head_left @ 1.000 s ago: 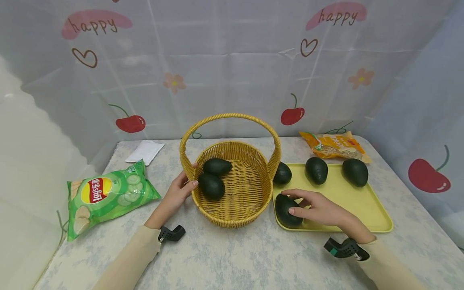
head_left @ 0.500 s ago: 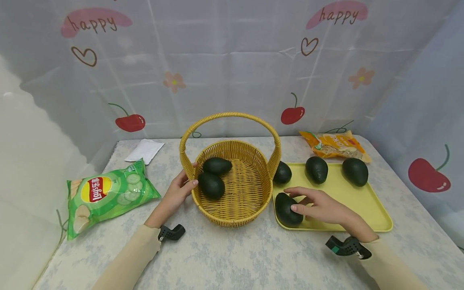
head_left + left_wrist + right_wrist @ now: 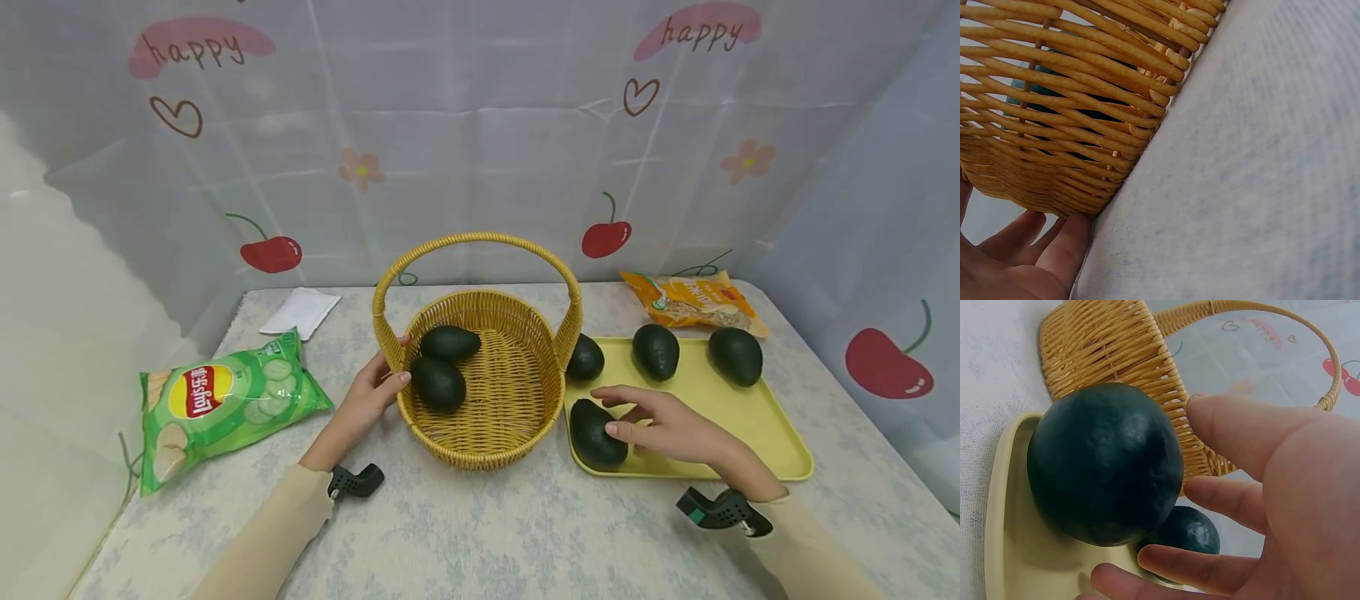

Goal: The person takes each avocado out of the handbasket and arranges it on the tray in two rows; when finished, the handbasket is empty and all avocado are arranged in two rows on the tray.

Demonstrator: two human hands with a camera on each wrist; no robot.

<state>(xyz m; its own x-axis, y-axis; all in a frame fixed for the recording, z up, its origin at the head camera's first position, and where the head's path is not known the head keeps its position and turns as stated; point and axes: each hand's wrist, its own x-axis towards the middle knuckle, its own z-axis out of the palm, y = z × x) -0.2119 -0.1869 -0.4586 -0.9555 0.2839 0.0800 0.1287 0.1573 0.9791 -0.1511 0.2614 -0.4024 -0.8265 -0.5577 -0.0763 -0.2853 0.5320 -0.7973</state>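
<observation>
A yellow wicker basket with a tall handle stands mid-table and holds two dark avocados. My left hand grips its left rim, thumb on top; in the left wrist view its fingers lie against the basket wall. My right hand hovers with spread fingers beside an avocado at the near left corner of the yellow tray. The right wrist view shows that avocado close before my hand, with gaps between fingers and fruit.
Three more avocados lie along the tray's far side. An orange snack bag sits behind the tray. A green chip bag and a white packet lie left of the basket. Curtains close off the table.
My right hand has drawn slightly right, off the top of the near avocado, which stayed put. The left hand and basket have not moved.
</observation>
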